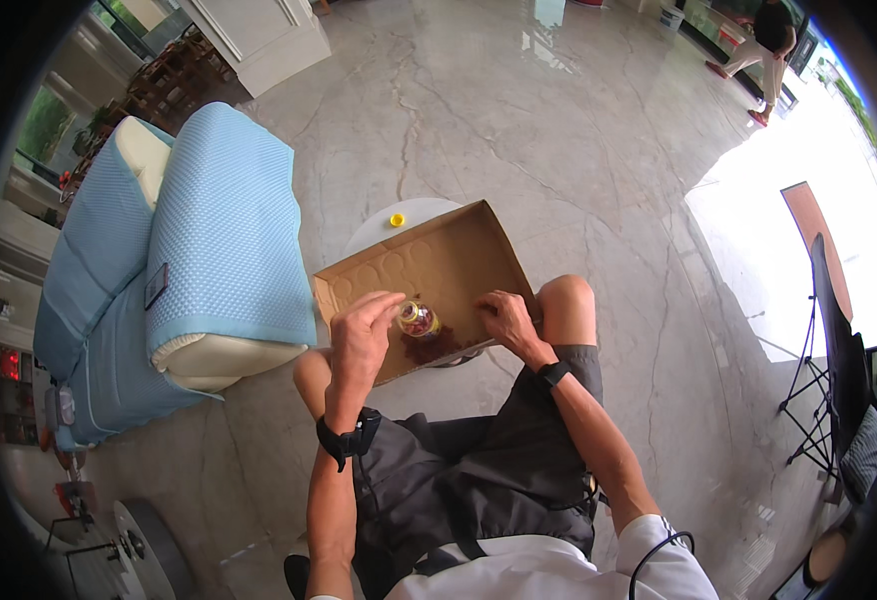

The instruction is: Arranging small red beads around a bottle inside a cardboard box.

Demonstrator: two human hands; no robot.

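Observation:
A small clear jar (418, 320) with dark red bits inside stands in a shallow open cardboard box (459, 245) in front of my knees. My left hand (364, 328) is at the jar's left, its fingertips drawn together beside the jar's mouth; what they may hold is too small to make out. Inside the box's right side, my right hand (509, 320) has its fingers curled in a pinch, apart from the jar; anything between them is hidden. Loose dark red pieces (431, 348) lie on the box floor near the jar.
A yellow lid (397, 220) rests on a white round tabletop (367, 238) under the box. A sofa with light blue covers (224, 220) stands at the left. At right is a folding chair (831, 320). Far off at upper right is another person (764, 50).

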